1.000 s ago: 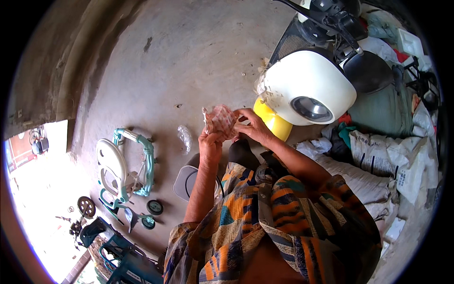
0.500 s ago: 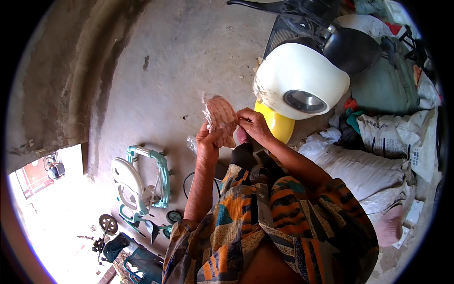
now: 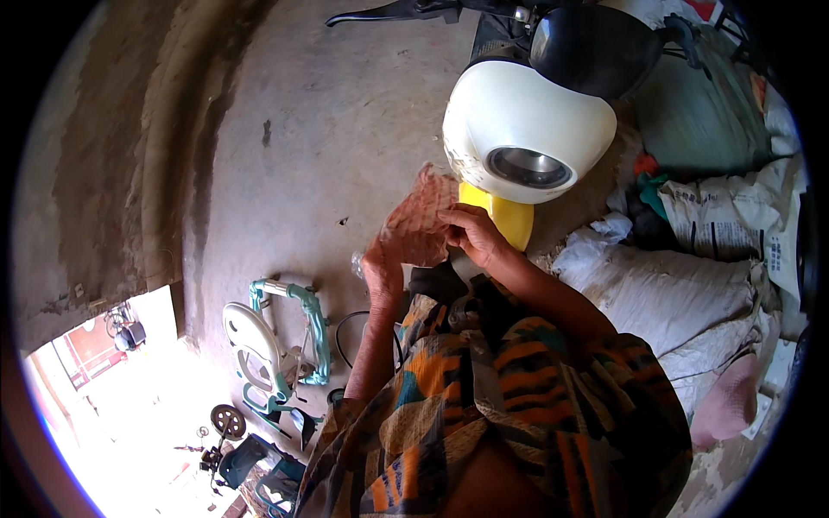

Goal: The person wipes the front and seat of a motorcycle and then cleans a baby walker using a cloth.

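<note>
Between my two hands hangs a thin, crumpled pinkish-red checked cloth (image 3: 416, 223), loosely spread. My left hand (image 3: 382, 269) grips its lower left side, fingers partly behind the folds. At its right edge my right hand (image 3: 473, 233) pinches the material between thumb and fingers. Just beyond the right hand stands a scooter's white front cover (image 3: 518, 112) with a round headlight (image 3: 529, 167). Its yellow front fender (image 3: 509, 216) is close to my right fingers.
A black mirror (image 3: 591, 52) and brake lever (image 3: 389, 15) jut out above the scooter front. White sacks (image 3: 656, 298) are piled at the right. At the lower left stands a teal and white wheeled frame (image 3: 313, 324), near a bright doorway (image 3: 129, 414).
The cloth has gone from a bunched, folded shape to a wider, thinner spread. My view has shifted, so the scooter front sits further left and higher.
</note>
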The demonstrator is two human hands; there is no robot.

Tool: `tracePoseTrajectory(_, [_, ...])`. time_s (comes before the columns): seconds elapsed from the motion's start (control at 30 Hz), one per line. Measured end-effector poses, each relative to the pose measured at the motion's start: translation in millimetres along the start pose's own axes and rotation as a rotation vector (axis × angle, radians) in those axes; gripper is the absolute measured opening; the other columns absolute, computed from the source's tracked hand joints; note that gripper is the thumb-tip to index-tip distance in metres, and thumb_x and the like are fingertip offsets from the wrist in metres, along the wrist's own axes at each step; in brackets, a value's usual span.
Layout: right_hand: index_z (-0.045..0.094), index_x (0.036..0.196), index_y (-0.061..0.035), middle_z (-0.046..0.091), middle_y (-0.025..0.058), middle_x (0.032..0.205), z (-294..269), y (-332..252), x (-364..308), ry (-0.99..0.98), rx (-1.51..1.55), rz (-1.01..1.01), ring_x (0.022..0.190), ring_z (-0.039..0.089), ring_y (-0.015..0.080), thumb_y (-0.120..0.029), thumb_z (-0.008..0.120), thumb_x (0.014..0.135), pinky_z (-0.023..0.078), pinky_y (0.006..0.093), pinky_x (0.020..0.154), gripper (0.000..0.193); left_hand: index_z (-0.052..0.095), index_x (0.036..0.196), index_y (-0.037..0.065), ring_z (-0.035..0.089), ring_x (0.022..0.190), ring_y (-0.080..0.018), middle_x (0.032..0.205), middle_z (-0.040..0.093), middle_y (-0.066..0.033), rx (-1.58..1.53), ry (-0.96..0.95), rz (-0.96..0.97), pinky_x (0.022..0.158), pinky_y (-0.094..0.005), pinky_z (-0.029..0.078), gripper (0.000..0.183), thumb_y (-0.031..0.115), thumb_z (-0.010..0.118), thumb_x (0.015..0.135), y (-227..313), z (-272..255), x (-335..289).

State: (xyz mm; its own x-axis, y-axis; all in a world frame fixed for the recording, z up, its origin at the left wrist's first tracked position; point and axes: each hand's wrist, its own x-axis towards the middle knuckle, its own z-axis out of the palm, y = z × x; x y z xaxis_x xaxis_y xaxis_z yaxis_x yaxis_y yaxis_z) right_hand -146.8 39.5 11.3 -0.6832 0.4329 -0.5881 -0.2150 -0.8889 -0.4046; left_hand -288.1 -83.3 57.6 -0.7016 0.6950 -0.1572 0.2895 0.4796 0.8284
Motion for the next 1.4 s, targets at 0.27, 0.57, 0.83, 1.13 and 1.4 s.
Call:
tracePoseTrajectory(0.27, [0.059,0.080,-0.0087,0.057,0.0015,0.066,46.8,29.9,32.5,0.124,0.019,-0.078,0.054,0.049,0.0084,-0.019,0.068,0.083,0.034,0.0210,0.047,0.014,0.068,0.097,-0.005,0.055,0.080,-0.0109,0.077,0.065,-0.0025,-0.568,-0.038,-0.112,0.077,-0.0276,0.046,0.027,0.020,0.058,0.094,-38.1,-47.9,69.7])
tracePoseTrajectory(0.57, [0.059,0.084,-0.0070,0.061,0.0046,0.073,104.9,111.4,88.4,0.263,0.112,-0.129,0.057,0.052,0.0092,-0.019,0.068,0.086,0.039,0.0234,0.050,0.015,0.065,0.079,0.002,0.055,0.076,-0.0203,0.078,0.060,-0.0069,0.054,-0.029,0.229,0.073,-0.0314,0.045,0.003,0.002,0.068,0.079,-86.0,-134.2,122.2])
tracePoseTrajectory(0.83, [0.059,0.107,-0.0091,0.064,0.0021,0.091,128.6,135.9,117.3,0.060,0.020,0.194,0.079,0.060,0.0111,-0.026,0.061,0.092,0.048,0.0269,0.064,0.023,0.063,0.078,0.009,0.058,0.079,-0.0246,0.084,0.058,-0.0048,0.220,-0.183,0.843,0.068,-0.0382,0.047,0.013,0.006,0.066,0.065,-84.3,-131.1,123.1])
tracePoseTrajectory(1.13, [0.043,0.134,-0.0042,0.055,0.0086,0.127,119.7,153.1,132.0,-0.145,0.358,0.154,0.116,0.054,0.0216,-0.032,0.052,0.096,0.040,0.0381,0.102,0.048,0.061,0.103,0.013,0.064,0.063,-0.0256,0.072,0.062,-0.0062,0.228,-0.559,0.578,0.052,-0.0366,0.050,0.024,0.006,0.058,0.080,-134.2,-109.5,88.1])
tracePoseTrajectory(1.4, [0.059,0.117,-0.0008,0.065,0.0066,0.110,74.6,139.8,111.6,-0.003,-0.042,0.522,0.101,0.061,0.0152,-0.016,0.065,0.086,0.049,0.0293,0.087,0.035,0.060,0.109,0.013,0.061,0.098,-0.0293,0.103,0.064,-0.0094,0.284,-0.872,0.670,0.084,-0.0411,0.049,0.031,0.009,0.057,0.079,-143.2,-88.2,73.5])
